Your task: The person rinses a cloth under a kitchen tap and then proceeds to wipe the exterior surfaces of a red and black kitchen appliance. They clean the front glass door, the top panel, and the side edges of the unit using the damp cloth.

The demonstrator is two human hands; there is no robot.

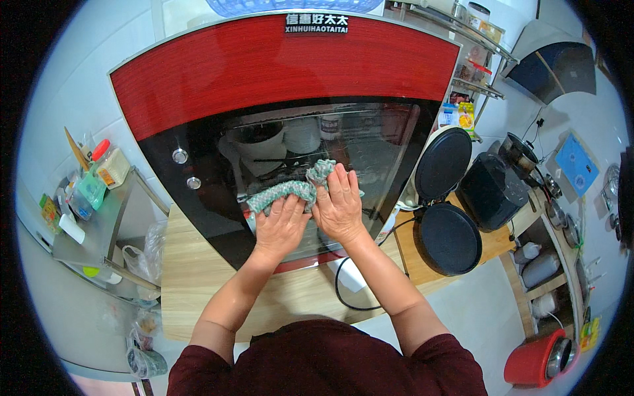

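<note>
Against the dark glass door (376,148) of a red-and-black kitchen cabinet lies a green-and-white cloth (281,192), bunched up. My left hand (280,225) has its fingers curled over the cloth's lower edge on the left side. Beside it, almost touching, my right hand (339,205) presses another bunched part of the cloth flat to the glass. Whether this is one cloth or two is hidden under the hands. Reflections of bowls or pots show in the glass, so what stands inside is hard to tell apart.
Two round buttons (180,156) sit on the door's left. Right of the cabinet, an opened electric griddle (449,238) rests on a wooden board, near a black appliance (494,190). A black cable (338,282) loops over the wooden tabletop (198,302). At left stands a metal shelf (99,237) with jars.
</note>
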